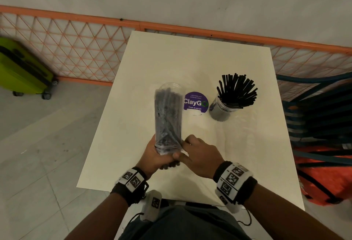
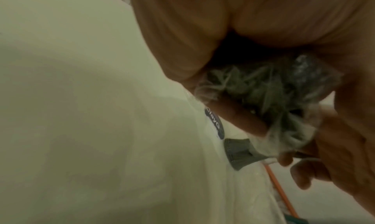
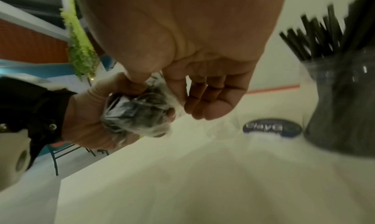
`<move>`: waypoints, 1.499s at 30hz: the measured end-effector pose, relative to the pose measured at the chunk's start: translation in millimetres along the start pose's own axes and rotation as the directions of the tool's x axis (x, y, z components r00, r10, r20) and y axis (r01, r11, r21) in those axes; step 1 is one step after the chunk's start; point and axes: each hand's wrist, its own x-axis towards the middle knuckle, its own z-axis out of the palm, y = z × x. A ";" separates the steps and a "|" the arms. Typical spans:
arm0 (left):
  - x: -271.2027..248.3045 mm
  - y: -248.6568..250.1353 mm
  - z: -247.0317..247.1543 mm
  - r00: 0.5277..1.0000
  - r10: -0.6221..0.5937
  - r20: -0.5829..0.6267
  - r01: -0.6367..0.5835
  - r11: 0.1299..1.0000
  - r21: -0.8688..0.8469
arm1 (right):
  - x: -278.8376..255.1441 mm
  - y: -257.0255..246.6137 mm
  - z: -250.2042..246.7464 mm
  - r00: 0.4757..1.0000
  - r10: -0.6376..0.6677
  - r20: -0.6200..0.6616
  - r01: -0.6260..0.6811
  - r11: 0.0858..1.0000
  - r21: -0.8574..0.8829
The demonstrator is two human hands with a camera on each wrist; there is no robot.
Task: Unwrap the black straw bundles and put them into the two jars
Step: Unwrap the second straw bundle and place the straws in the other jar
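Note:
A bundle of black straws (image 1: pixel 167 117) in clear plastic wrap is held upright over the white table (image 1: pixel 190 64). My left hand (image 1: pixel 158 156) grips its lower end, where the crumpled wrap (image 2: pixel 270 89) shows. My right hand (image 1: pixel 198 152) pinches the wrap (image 3: pixel 162 96) at the bundle's right side with thumb and forefinger. Behind the bundle stands a clear empty jar (image 1: pixel 170 85), mostly hidden. At the right, a second jar (image 1: pixel 222 109) holds several loose black straws (image 1: pixel 237 91); in the right wrist view this jar (image 3: pixel 343 102) is close by.
A round purple ClayGo sticker (image 1: pixel 195 103) lies between the jars. An orange lattice fence (image 1: pixel 76 49) runs behind the table. A lime green suitcase (image 1: pixel 21 70) stands on the floor at left, and stacked chairs (image 1: pixel 322 125) stand at right.

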 end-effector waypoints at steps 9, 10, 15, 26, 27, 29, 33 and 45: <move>-1.6 22.0 -15.2 1.000 0.002 0.018 0.003 0.967 -0.256 | -9.8 -9.8 -79.4 0.889 -0.263 -0.375 0.141 0.936 -0.323; -2.0 23.5 -20.2 1.000 -0.006 0.023 0.012 0.968 -0.251 | -9.9 -10.7 -87.2 0.827 -0.351 -0.440 0.155 0.893 -0.422; -11.2 53.6 -32.8 0.961 0.010 0.277 0.012 0.997 -0.076 | 6.0 -33.2 -106.0 0.669 -0.732 -0.130 0.353 0.466 -0.811; -21.0 138.3 -58.1 0.944 -0.122 0.305 0.035 0.961 0.274 | 58.4 -40.4 -96.3 0.421 -0.852 -0.311 0.568 0.515 -0.642; -17.4 148.9 -61.4 0.959 -0.129 0.253 0.058 0.961 0.269 | 65.0 -41.1 -100.8 0.425 -0.824 -0.375 0.557 0.564 -0.610; -9.1 173.1 -68.0 0.955 -0.220 0.197 0.174 0.958 0.226 | 78.8 -43.1 -109.4 0.493 -0.720 -0.489 0.504 0.694 -0.514; 14.8 216.1 -81.4 0.977 -0.149 0.153 0.110 0.966 0.234 | 91.1 -54.5 -126.8 0.711 -0.333 -0.620 0.408 0.913 -0.023; 92.2 195.7 -51.6 0.990 0.056 -0.127 -0.022 0.966 0.259 | 145.4 -33.7 -127.2 0.745 0.416 -0.521 0.394 0.357 0.847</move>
